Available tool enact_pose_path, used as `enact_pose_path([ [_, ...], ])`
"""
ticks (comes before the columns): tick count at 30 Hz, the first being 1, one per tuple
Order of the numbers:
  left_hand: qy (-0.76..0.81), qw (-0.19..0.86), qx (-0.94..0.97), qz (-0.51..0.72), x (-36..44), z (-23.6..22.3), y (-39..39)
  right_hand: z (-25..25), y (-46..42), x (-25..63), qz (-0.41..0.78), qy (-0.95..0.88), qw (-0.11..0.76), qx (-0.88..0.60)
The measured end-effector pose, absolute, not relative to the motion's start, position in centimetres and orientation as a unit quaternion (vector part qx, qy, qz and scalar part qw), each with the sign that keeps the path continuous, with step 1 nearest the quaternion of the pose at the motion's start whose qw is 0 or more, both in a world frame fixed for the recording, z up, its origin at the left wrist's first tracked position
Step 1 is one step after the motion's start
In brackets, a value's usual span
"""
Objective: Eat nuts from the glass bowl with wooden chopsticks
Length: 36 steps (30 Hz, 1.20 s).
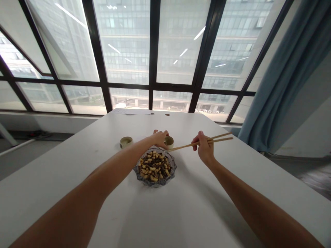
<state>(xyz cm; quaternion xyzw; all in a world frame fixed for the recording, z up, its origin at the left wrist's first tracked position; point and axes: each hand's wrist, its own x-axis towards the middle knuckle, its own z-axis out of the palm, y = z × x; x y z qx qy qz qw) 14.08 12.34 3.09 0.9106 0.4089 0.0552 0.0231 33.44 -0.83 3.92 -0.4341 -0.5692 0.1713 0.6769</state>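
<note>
My left hand (159, 138) reaches across the glass bowl and grips a small cup (169, 141) at its left side, just beyond the bowl's far rim. My right hand (205, 148) holds a pair of wooden chopsticks (187, 146); their tips point left and end close to that cup. Below both hands stands the scalloped glass bowl (172, 174), full of what look like peanuts and dark striped seeds (154, 166). Another small cup (126, 142) of similar greenish colour, with dark marks on its side, sits left of my left forearm.
All of this is on a long white table (77, 193). Paper sheets (131, 112) and two small dark round spots (167, 114) are at its far end. Large framed windows (129, 41) rise behind it, and a blue curtain (276, 89) hangs at the right.
</note>
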Motion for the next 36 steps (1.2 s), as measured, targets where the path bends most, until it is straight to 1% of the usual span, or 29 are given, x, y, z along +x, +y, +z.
enact_pose_path([
  [2,0.420,0.029,0.906,0.053,13.9,3.1,12.6,5.1,-1.3,33.1,0.228,-0.588,0.645,-0.431],
  [5,0.419,0.027,0.906,0.049,13.8,3.1,12.9,6.1,-2.2,32.3,0.294,-0.635,0.555,-0.449],
  [9,0.416,0.008,0.909,0.038,13.9,3.3,12.7,5.8,-3.3,31.0,0.339,-0.692,0.441,-0.460],
  [12,0.403,-0.012,0.915,0.030,13.5,3.8,12.1,5.0,-3.5,30.2,0.360,-0.728,0.391,-0.432],
  [14,0.391,-0.029,0.918,0.054,12.6,4.2,11.5,4.4,-3.5,29.7,0.363,-0.739,0.387,-0.414],
  [16,0.383,-0.047,0.917,0.102,11.0,4.5,10.8,3.9,-3.4,29.4,0.346,-0.741,0.404,-0.409],
  [21,0.409,-0.088,0.872,0.255,4.5,3.8,8.9,3.6,-3.3,29.1,0.267,-0.711,0.489,-0.429],
  [24,0.448,-0.096,0.830,0.318,0.1,2.2,8.2,4.0,-3.5,29.3,0.256,-0.670,0.535,-0.447],
  [26,0.486,-0.104,0.794,0.350,-2.2,0.9,7.8,4.2,-3.6,29.4,0.284,-0.668,0.522,-0.448],
  [29,0.521,-0.096,0.756,0.386,-4.5,-0.8,7.7,4.1,-3.9,29.1,0.358,-0.696,0.443,-0.436],
  [31,0.527,-0.076,0.740,0.412,-5.2,-1.7,7.9,3.9,-4.2,28.6,0.380,-0.709,0.408,-0.432],
  [33,0.534,-0.046,0.723,0.436,-5.3,-2.4,8.0,3.5,-4.5,28.1,0.372,-0.712,0.407,-0.435],
  [36,0.560,0.021,0.695,0.450,-5.1,-3.1,8.3,3.0,-4.6,27.8,0.320,-0.716,0.433,-0.444],
])
